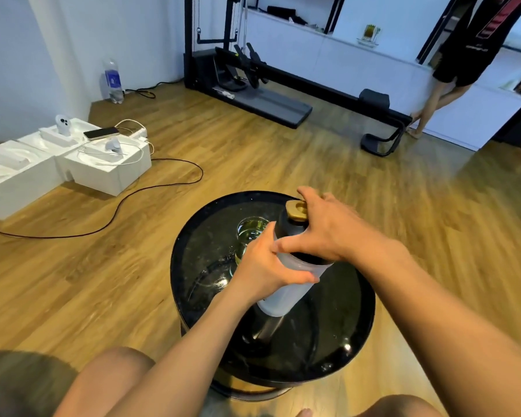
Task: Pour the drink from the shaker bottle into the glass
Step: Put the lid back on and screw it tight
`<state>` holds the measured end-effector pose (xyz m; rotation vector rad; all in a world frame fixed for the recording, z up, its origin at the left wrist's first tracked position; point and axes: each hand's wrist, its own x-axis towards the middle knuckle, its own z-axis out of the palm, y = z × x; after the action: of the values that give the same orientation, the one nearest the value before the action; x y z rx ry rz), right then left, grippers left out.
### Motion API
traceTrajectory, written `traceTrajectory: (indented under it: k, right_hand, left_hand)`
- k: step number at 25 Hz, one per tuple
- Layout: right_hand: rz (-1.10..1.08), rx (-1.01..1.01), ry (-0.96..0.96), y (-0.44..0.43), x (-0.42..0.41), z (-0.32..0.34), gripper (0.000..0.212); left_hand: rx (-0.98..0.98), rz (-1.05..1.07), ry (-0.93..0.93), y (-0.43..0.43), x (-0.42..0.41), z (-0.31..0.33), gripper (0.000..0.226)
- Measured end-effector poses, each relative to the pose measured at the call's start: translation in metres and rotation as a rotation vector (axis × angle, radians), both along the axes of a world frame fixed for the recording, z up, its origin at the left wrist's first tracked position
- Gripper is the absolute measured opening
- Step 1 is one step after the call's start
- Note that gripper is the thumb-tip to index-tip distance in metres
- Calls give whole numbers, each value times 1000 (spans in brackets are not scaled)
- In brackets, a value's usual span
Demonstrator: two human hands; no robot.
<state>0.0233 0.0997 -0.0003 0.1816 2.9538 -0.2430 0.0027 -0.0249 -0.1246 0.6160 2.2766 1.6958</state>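
A frosted shaker bottle (286,291) with a black lid and a gold flip cap (297,209) is held above a round black table (355,326), leaning slightly to the right. My left hand (263,266) wraps the bottle's body just below the lid. My right hand (325,227) grips the black lid from the right, fingers spread over it. A clear glass (250,228) with yellowish liquid in it stands on the table just behind my left hand, partly hidden by it.
White foam boxes (73,164) with a phone and cables lie on the wooden floor at left, and a black cord (151,188) runs toward the table. A black exercise machine (283,85) and a standing person (451,70) are at the back.
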Motion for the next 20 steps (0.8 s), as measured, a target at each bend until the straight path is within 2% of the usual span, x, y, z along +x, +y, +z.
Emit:
traceTrajectory:
  k: [2, 6, 9, 14, 20]
  right_hand:
    - [137, 17, -1, 7, 2, 5, 114]
    - [387, 112, -87, 14, 4, 14, 100]
    - [369, 134, -31, 12, 4, 10, 95]
    - [53, 118, 43, -4, 7, -8, 99]
    - [287, 41, 16, 14, 4, 18, 100]
  left_hand:
    - [8, 6, 20, 0, 1, 2, 91]
    - [9, -17, 78, -1, 0, 3, 102]
    - [5, -27, 87, 0, 0, 5, 101]
    - [11, -37, 54, -2, 1, 4, 82]
    - [6, -35, 74, -4, 1, 1, 91]
